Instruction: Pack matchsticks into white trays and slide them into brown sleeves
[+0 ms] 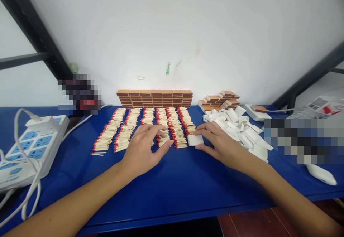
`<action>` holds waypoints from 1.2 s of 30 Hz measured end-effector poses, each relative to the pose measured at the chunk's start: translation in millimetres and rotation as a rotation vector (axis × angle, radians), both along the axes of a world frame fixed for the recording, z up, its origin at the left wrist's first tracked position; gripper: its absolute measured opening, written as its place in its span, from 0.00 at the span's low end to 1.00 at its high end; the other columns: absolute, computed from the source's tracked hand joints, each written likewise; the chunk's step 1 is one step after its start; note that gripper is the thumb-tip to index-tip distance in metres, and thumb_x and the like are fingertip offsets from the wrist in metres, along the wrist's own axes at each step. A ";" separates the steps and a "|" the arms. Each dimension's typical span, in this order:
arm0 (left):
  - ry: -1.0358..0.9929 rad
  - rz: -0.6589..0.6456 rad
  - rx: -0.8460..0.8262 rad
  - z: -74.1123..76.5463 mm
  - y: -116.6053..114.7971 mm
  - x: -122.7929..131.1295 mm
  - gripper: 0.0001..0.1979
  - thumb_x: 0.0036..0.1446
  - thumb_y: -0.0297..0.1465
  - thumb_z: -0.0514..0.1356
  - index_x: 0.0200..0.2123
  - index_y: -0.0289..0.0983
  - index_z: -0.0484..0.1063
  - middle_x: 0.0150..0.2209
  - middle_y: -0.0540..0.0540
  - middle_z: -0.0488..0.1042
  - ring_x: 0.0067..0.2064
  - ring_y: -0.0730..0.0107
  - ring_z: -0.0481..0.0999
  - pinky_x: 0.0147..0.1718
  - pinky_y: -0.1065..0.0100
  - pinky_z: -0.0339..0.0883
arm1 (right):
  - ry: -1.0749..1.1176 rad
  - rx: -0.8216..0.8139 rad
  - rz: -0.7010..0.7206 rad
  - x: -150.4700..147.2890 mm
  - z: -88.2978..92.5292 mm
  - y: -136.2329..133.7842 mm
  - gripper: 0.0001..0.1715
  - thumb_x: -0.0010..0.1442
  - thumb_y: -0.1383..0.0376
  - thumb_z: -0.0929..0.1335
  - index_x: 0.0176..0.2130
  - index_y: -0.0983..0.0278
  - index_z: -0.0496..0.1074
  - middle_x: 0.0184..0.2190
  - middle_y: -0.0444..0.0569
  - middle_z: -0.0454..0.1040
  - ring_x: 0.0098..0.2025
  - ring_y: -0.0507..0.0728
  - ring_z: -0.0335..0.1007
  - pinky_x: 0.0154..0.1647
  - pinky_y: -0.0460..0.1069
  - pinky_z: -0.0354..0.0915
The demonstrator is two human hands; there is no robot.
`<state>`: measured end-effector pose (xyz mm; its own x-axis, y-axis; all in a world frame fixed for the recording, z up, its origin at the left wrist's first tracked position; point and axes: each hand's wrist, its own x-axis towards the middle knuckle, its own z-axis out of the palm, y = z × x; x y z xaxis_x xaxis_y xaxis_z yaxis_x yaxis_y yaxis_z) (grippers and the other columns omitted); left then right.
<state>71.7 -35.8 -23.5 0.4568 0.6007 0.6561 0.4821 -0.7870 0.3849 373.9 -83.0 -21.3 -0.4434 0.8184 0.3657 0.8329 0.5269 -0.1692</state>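
Rows of red-tipped matches [177,127] lie side by side on the blue table. My left hand [146,147] hovers at the front of the middle rows, thumb and fingers apart, with no held thing visible. Between the thumb and fingers of my right hand [219,142] is a white matchbox tray [195,141], at the near end of the rightmost match row. Whether its open side faces up I cannot tell. Just beyond my right hand is a heap of loose white trays [236,122], partly hidden by the hand and wrist.
Brown matchboxes [154,99] form a long stack against the white wall, with a smaller stepped pile [221,100] to its right. A power strip [33,147] with white cables occupies the left side. At right lies a white adapter [257,112] with one box on it.
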 end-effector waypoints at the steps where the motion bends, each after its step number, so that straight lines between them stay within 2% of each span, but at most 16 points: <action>1: 0.003 -0.003 -0.002 -0.3 -0.1 -0.1 0.13 0.68 0.39 0.63 0.53 0.42 0.70 0.41 0.48 0.83 0.49 0.57 0.80 0.55 0.51 0.71 | 0.010 0.006 0.004 0.3 1.6 -0.6 0.16 0.70 0.61 0.70 0.57 0.59 0.72 0.55 0.57 0.72 0.58 0.66 0.69 0.59 0.66 0.70; 10: 0.050 -0.095 0.010 -0.4 -1.5 1.3 0.17 0.66 0.34 0.64 0.56 0.42 0.68 0.44 0.47 0.82 0.50 0.58 0.78 0.54 0.53 0.70 | 0.091 0.007 -0.030 3.4 9.4 -19.4 0.19 0.71 0.59 0.69 0.59 0.57 0.70 0.58 0.57 0.71 0.62 0.66 0.68 0.63 0.66 0.69; 13: 0.057 -0.104 0.006 0.7 -1.7 1.1 0.17 0.66 0.33 0.64 0.56 0.42 0.68 0.44 0.46 0.81 0.50 0.58 0.78 0.54 0.53 0.70 | 0.096 -0.113 -0.065 5.3 18.3 -38.5 0.18 0.71 0.56 0.69 0.58 0.54 0.70 0.56 0.54 0.74 0.59 0.65 0.71 0.59 0.63 0.72; 16: 0.054 -0.102 0.005 0.5 -2.4 0.7 0.16 0.67 0.32 0.62 0.56 0.43 0.68 0.44 0.46 0.81 0.50 0.58 0.78 0.54 0.52 0.70 | 0.081 -0.279 -0.039 3.8 22.5 -58.0 0.17 0.70 0.55 0.70 0.57 0.52 0.71 0.52 0.51 0.77 0.54 0.63 0.76 0.52 0.58 0.77; 18: 0.061 -0.103 -0.015 -0.2 -3.1 0.6 0.16 0.67 0.33 0.62 0.56 0.43 0.68 0.44 0.46 0.81 0.50 0.58 0.78 0.54 0.52 0.71 | 0.078 -0.313 -0.009 -0.3 19.9 -64.9 0.16 0.70 0.55 0.70 0.56 0.52 0.71 0.53 0.51 0.76 0.54 0.63 0.76 0.53 0.58 0.77; 22: 0.076 -0.105 -0.038 -0.8 -3.8 0.8 0.16 0.67 0.33 0.62 0.57 0.43 0.68 0.44 0.46 0.80 0.51 0.57 0.77 0.52 0.53 0.72 | 0.099 -0.283 -0.004 -12.0 11.1 -60.7 0.15 0.71 0.56 0.69 0.56 0.54 0.71 0.57 0.52 0.74 0.59 0.63 0.73 0.59 0.61 0.74; 26: 0.062 -0.094 0.012 0.9 -2.7 0.3 0.16 0.68 0.32 0.62 0.57 0.43 0.68 0.44 0.46 0.81 0.51 0.57 0.77 0.54 0.52 0.70 | 0.124 -0.272 -0.039 -18.7 13.9 -50.1 0.13 0.71 0.55 0.68 0.53 0.55 0.71 0.55 0.52 0.75 0.56 0.63 0.74 0.56 0.60 0.74; 31: 0.062 -0.110 0.001 1.0 -2.9 -0.3 0.15 0.67 0.31 0.62 0.56 0.43 0.68 0.44 0.47 0.81 0.51 0.58 0.77 0.54 0.52 0.71 | 0.195 -0.120 -0.201 3.8 24.5 -48.1 0.16 0.66 0.51 0.72 0.49 0.54 0.74 0.44 0.49 0.80 0.39 0.61 0.77 0.38 0.56 0.75; 33: 0.065 -0.116 -0.015 0.8 -4.0 0.0 0.15 0.67 0.31 0.62 0.56 0.43 0.68 0.44 0.46 0.81 0.51 0.58 0.77 0.54 0.52 0.71 | 0.226 -0.039 -0.304 25.6 26.9 -50.7 0.18 0.64 0.48 0.73 0.48 0.54 0.75 0.41 0.50 0.81 0.35 0.61 0.76 0.35 0.56 0.74; 36: 0.067 -0.137 -0.008 1.2 -6.0 0.8 0.14 0.67 0.31 0.62 0.55 0.43 0.69 0.44 0.45 0.80 0.51 0.57 0.77 0.54 0.51 0.70 | 0.262 0.052 -0.529 62.3 29.5 -55.8 0.22 0.59 0.46 0.75 0.48 0.55 0.76 0.44 0.54 0.82 0.34 0.62 0.77 0.34 0.57 0.72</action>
<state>72.5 -41.8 -22.3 0.5777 0.5350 0.6164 0.3952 -0.8441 0.3623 436.2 -138.8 8.1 0.1301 0.8819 0.4531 0.9186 0.0648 -0.3898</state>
